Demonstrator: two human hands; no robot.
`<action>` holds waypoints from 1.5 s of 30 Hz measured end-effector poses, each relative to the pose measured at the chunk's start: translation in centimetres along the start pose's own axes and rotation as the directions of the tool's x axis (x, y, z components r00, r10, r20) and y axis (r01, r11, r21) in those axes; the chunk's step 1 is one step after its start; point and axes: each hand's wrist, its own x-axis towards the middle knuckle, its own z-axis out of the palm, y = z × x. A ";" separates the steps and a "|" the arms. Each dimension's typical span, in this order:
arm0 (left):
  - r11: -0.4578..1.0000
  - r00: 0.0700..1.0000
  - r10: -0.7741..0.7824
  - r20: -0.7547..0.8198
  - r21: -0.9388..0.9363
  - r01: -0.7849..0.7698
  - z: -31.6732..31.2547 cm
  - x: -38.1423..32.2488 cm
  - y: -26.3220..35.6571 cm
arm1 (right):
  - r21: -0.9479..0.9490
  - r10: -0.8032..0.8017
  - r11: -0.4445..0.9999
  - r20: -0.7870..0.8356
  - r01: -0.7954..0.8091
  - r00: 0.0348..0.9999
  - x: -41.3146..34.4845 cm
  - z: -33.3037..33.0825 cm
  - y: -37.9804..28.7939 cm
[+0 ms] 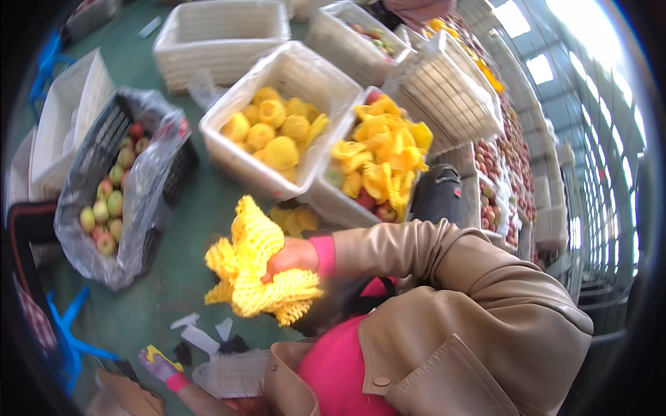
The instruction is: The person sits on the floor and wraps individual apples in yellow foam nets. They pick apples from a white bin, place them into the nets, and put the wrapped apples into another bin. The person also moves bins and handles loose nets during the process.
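My right hand (294, 258), at the end of a tan sleeve with a pink cuff, grips a bunch of yellow foam fruit nets (255, 255). Low on the left is my left hand (160, 366), which looks gloved and also has a pink cuff. Something yellow lies along it; whether the fingers close on it is unclear. Beyond my right hand, a white plastic-lined crate (250, 174) contains several fruits in yellow nets (270, 125). Beside it, loose yellow nets (387, 151) lie over apples (386, 212) in another lined crate (343, 210).
At left, a dark crate (171, 177) with a clear plastic liner holds apples (112, 200). White crates (223, 57) stand beyond. A tipped crate (442, 93) is at upper right, near stacked apple crates (486, 161). A blue stool base (73, 333) and paper scraps (200, 338) lie lower left.
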 end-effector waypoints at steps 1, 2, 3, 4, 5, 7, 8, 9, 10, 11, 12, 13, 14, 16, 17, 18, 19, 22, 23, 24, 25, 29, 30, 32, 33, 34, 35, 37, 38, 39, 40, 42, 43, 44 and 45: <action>0.963 1.000 0.012 0.012 0.268 -0.015 1.8 -1.8 3.7 | 0.149 -0.058 0.987 -0.016 0.060 0.998 -3.3 -2.3 -1.9; 1.000 0.996 -0.001 0.092 -0.018 0.003 3.6 -3.6 7.2 | -0.007 -0.142 0.990 -0.170 0.143 0.975 -5.4 -5.3 -3.8; 0.988 0.983 0.136 0.124 0.058 -0.144 5.2 -6.1 10.7 | -0.120 -0.257 0.965 -0.249 0.233 0.934 -7.6 -8.5 -5.5; 0.989 0.972 0.143 0.184 0.014 -0.148 6.7 -8.4 14.2 | -0.508 -0.467 0.813 -0.279 0.284 0.839 -10.7 -12.2 -7.5; 0.978 0.953 0.210 0.219 -0.057 -0.203 8.0 -10.9 17.4 | -0.410 -0.613 0.772 -0.278 0.486 0.739 -14.1 -15.7 -8.8; 0.963 0.918 0.268 0.293 -0.057 -0.263 10.3 -15.1 23.3 | -0.729 -0.794 0.566 -0.356 0.385 0.493 -20.0 -22.7 -10.6; 0.971 0.918 0.237 0.317 -0.040 -0.237 11.4 -17.1 25.9 | -0.720 -0.816 0.574 -0.459 0.391 0.352 -22.8 -26.2 -10.9; 0.962 0.900 0.263 0.348 -0.030 -0.270 12.3 -18.8 28.1 | -0.774 -0.832 0.555 -0.517 0.305 0.202 -25.2 -29.7 -11.4; 0.960 0.886 0.275 0.372 -0.062 -0.272 13.1 -20.4 30.1 | -0.750 -0.829 0.552 -0.538 0.365 0.149 -27.3 -32.8 -11.4; 0.941 0.863 0.312 0.397 -0.008 -0.337 13.8 -21.8 31.8 | -0.766 -0.832 0.542 -0.548 0.346 0.091 -29.2 -36.1 -11.5; 0.932 0.833 0.333 0.443 -0.020 -0.362 14.4 -23.0 33.2 | -0.789 -0.821 0.559 -0.570 0.255 0.036 -30.4 -39.4 -11.6; 0.898 0.782 0.393 0.484 -0.018 -0.440 14.7 -23.9 34.2 | -0.757 -0.759 0.640 -0.650 0.133 -0.040 -31.6 -42.5 -11.6; 0.894 0.783 0.387 0.487 0.011 -0.448 14.8 -24.6 35.1 | -0.769 -0.769 0.639 -0.639 0.040 -0.014 -32.9 -45.5 -11.3; 0.825 0.714 0.482 0.509 0.012 -0.565 15.4 -24.9 36.1 | -0.646 -0.647 0.761 -0.763 -0.054 0.018 -34.1 -50.6 -10.5; 0.881 0.758 0.438 0.483 -0.064 -0.468 15.7 -24.8 36.4 | -0.637 -0.632 0.768 -0.771 -0.066 0.082 -34.4 -52.4 -9.6; 0.899 0.774 0.407 0.485 -0.063 -0.433 16.4 -24.4 36.5 | -0.618 -0.603 0.782 -0.783 -0.081 0.153 -34.3 -54.0 -8.9; 0.897 0.761 0.427 0.488 -0.124 -0.424 16.9 -24.3 36.7 | -0.613 -0.586 0.786 -0.779 -0.076 0.223 -34.1 -55.4 -8.1; -0.028 -0.069 0.992 0.107 -0.340 -0.940 22.2 -22.8 38.0 | -0.704 -0.510 0.598 -0.703 -0.383 0.496 -31.9 -57.1 -3.0; 0.118 0.079 0.980 0.180 -0.216 -0.969 23.4 -23.5 38.6 | -0.746 -0.528 0.431 -0.664 -0.508 0.529 -30.6 -56.9 -0.9; 0.253 0.229 0.941 0.250 -0.065 -0.965 24.7 -24.3 39.6 | -0.792 -0.588 0.414 -0.609 -0.449 0.532 -30.2 -57.5 0.4; 0.358 0.369 0.876 0.312 0.094 -0.929 25.9 -25.8 40.4 | -0.833 -0.603 0.395 -0.553 -0.387 0.575 -30.1 -57.9 1.5; 0.839 0.558 0.386 0.735 -0.029 -0.543 31.8 -27.8 45.5 | -0.829 -0.554 0.461 -0.548 -0.316 0.627 -30.8 -58.3 2.4; 0.819 0.526 0.374 0.764 -0.006 -0.574 33.1 -28.2 46.2 | -0.880 -0.595 0.325 -0.475 -0.346 0.649 -31.3 -57.9 1.7; 0.851 0.495 0.342 0.799 -0.041 -0.523 35.1 -28.8 46.9 | -0.854 -0.488 0.055 -0.476 -0.518 0.732 -32.0 -56.4 -0.6; 0.881 0.501 0.306 0.809 -0.041 -0.472 35.8 -28.9 47.1 | -0.836 -0.510 0.109 -0.511 -0.538 0.692 -32.4 -55.3 -1.8; 0.900 0.495 0.280 0.823 -0.044 -0.435 36.3 -28.9 47.0 | -0.794 -0.468 0.167 -0.585 -0.584 0.662 -32.6 -54.2 -2.9; 0.917 0.485 0.255 0.837 -0.049 -0.397 36.6 -28.9 47.1 | -0.785 -0.485 0.206 -0.600 -0.584 0.636 -33.0 -53.3 -3.9; 0.897 0.451 0.292 0.844 -0.078 -0.436 36.5 -29.0 47.0 | -0.729 -0.387 0.434 -0.682 -0.529 0.621 -33.3 -52.2 -5.7; 0.898 0.447 0.299 0.843 -0.089 -0.432 36.3 -29.0 47.0 | -0.740 -0.413 0.463 -0.667 -0.487 0.620 -33.4 -52.0 -6.4; 0.888 0.426 0.331 0.842 -0.125 -0.443 36.1 -29.1 46.9 | -0.769 -0.473 0.491 -0.631 -0.410 0.615 -33.4 -51.9 -6.8; 0.867 0.414 0.355 0.838 -0.130 -0.480 35.8 -29.2 46.9 | -0.772 -0.452 0.480 -0.624 -0.416 0.637 -33.5 -52.0 -7.0; 0.887 0.440 0.341 0.831 -0.129 -0.444 35.2 -29.5 46.7 | -0.763 -0.392 0.477 -0.629 -0.437 0.671 -33.7 -52.4 -6.9; 0.882 0.441 0.357 0.823 -0.141 -0.450 34.9 -29.7 46.5 | -0.789 -0.431 0.473 -0.595 -0.391 0.678 -33.9 -52.5 -6.8; 0.898 0.450 0.347 0.823 -0.153 -0.413 34.6 -29.9 46.2 | -0.797 -0.436 0.469 -0.584 -0.381 0.685 -34.0 -52.5 -6.6; 0.904 0.453 0.350 0.820 -0.170 -0.392 34.3 -30.0 45.9 | -0.786 -0.411 0.465 -0.599 -0.407 0.688 -34.3 -52.4 -6.4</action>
